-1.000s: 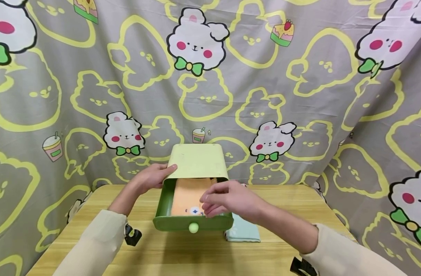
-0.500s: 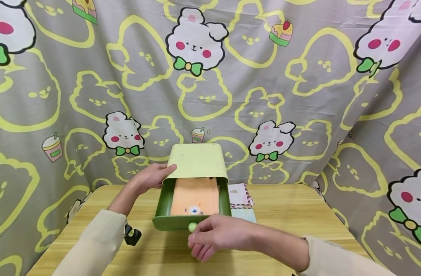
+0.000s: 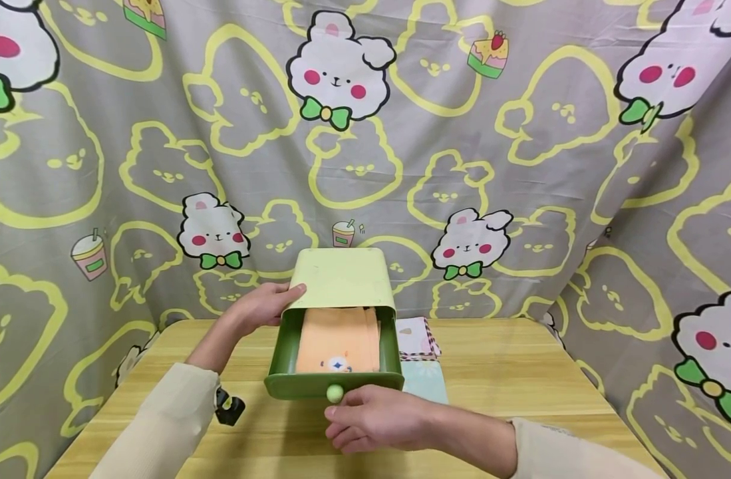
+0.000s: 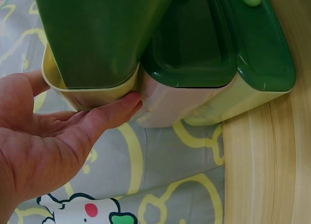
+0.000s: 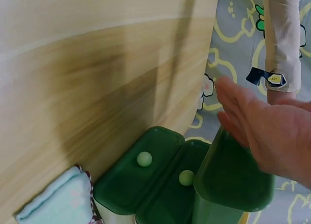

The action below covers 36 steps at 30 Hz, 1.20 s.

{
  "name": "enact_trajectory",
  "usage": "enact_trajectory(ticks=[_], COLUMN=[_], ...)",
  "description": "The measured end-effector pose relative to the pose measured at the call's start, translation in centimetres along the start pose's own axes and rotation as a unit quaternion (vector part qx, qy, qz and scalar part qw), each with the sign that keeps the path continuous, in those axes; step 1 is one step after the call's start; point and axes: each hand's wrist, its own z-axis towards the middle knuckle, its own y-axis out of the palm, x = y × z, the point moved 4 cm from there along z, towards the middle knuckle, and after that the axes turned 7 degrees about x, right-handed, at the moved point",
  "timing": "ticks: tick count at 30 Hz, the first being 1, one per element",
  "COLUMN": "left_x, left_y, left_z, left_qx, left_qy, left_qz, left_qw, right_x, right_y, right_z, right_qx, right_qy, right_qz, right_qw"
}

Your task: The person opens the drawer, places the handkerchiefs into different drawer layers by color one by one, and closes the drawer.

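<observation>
My left hand [image 3: 265, 306] holds the left side of a pale yellow-green drawer unit [image 3: 342, 276], its thumb over the top edge. The unit's top drawer [image 3: 299, 387], dark green, is pulled out. Inside lies a folded orange towel [image 3: 336, 336] with a small embroidered face. My right hand [image 3: 389, 419] is in front of the drawer, just below and right of its round light green knob [image 3: 335, 394]. Its fingers are loosely bent and hold nothing; whether they touch the drawer front cannot be told. In the right wrist view, the hand hides that knob.
Two lower drawers [image 5: 138, 173] with round knobs are shut beneath. Right of the unit on the wooden table [image 3: 491, 386] lie a folded light blue cloth [image 3: 425, 382] and a white cloth [image 3: 416, 338] with checked trim. A patterned curtain [image 3: 365, 173] hangs behind.
My right hand has come out from above the open drawer, down to the front near the knob, leaving the orange towel in full view. The left hand has stayed put.
</observation>
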Motion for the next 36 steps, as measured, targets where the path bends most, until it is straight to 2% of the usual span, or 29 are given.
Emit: enact_trajectory(ticks=[5,16,36], left_x=[-0.1,0.0,-0.1], left_y=[0.0,0.0,0.0], left_z=[0.1,0.2,0.3], left_qx=[0.0,0.0,-0.011], left_qy=[-0.001,-0.006,-0.012], left_qz=[-0.003,-0.008,-0.016], left_qw=[1.0,0.9999,0.9997], right_x=[0.0,-0.5,-2.1], right_y=[0.0,0.1,-2.0], right_z=[0.5,0.7,3.1], right_qx=[0.055,0.099,0.135], right_qy=[-0.01,-0.025,-0.032], right_qz=[0.048,0.098,0.137], right_qw=[0.997,0.99,0.981])
